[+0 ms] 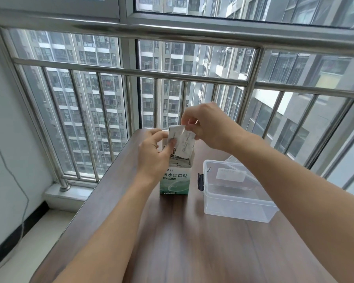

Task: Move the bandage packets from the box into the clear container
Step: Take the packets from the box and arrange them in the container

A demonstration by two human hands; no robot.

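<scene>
1. The right hand [206,127] is raised above the open top of the box [175,178], its fingers [189,119] curled and pinching the upper edge of a white bandage packet [185,145].
2. The packet hangs down from those fingers, its lower end just above or just inside the box mouth; I cannot tell which.
3. The left hand [155,154] is beside the box top, its thumb and forefinger pinching a second white packet [173,133] that sits just left of the right hand's fingers and touches the first packet.
4. More packets [179,161] show below the fingers, stacked inside the box.
5. The box stands upright on the wooden bench [192,242], green and white with printed characters on its front.
6. The clear container [237,197] is to the right of the box and below the right hand's wrist, open, with its lid tilted behind it.
7. One white packet [230,175] appears to lie inside the container, though the clear walls blur it.
</scene>
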